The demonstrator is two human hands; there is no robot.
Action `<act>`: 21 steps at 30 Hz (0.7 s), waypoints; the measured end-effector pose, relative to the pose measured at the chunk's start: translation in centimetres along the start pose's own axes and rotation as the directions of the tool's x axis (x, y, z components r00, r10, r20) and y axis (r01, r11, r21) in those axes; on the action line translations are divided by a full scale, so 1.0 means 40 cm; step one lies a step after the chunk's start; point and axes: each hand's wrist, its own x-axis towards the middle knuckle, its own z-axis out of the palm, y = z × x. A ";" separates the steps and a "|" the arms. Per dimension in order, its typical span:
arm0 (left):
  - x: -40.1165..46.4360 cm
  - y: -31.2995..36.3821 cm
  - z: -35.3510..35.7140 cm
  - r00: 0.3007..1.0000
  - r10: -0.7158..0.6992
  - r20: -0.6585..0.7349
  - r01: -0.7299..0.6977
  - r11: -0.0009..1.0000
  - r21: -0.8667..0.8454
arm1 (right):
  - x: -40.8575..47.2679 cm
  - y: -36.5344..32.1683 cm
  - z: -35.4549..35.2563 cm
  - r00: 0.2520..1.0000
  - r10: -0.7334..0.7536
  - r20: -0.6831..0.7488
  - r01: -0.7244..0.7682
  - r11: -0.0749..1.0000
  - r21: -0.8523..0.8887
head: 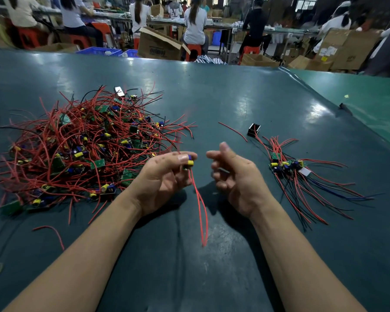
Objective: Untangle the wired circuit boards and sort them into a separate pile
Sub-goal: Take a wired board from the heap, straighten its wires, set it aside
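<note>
The left hand (164, 174) is lifted over the green table (234, 104), palm turned in, pinching a small circuit board (188, 162) whose red wires (200, 212) hang down. The right hand (234, 176) floats just beside it with loosely curled fingers, holding nothing I can see. A big tangled pile (76, 145) lies on the left, and a small tidy pile (290, 165) on the right.

A large tangled heap (76, 149) of small green circuit boards with yellow and blue components and red and black wires is spread at left. One board (188, 163) is held raised, red wires hanging. A small sorted pile (288, 165) lies at right, wires fanned outward.
</note>
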 end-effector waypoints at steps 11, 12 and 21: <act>-0.022 -0.010 0.033 0.990 -0.108 0.095 0.075 0.949 0.305 | -0.016 0.012 0.001 0.983 -0.098 0.156 0.120 0.983 -0.137; -0.023 -0.011 0.035 0.989 -0.116 0.086 0.085 0.947 0.309 | -0.014 0.012 0.000 0.984 -0.102 0.147 0.127 0.976 -0.175; -0.025 -0.019 0.038 0.990 -0.097 0.102 0.062 0.951 0.302 | 0.009 0.013 -0.006 0.985 -0.130 -0.112 0.125 0.991 -0.056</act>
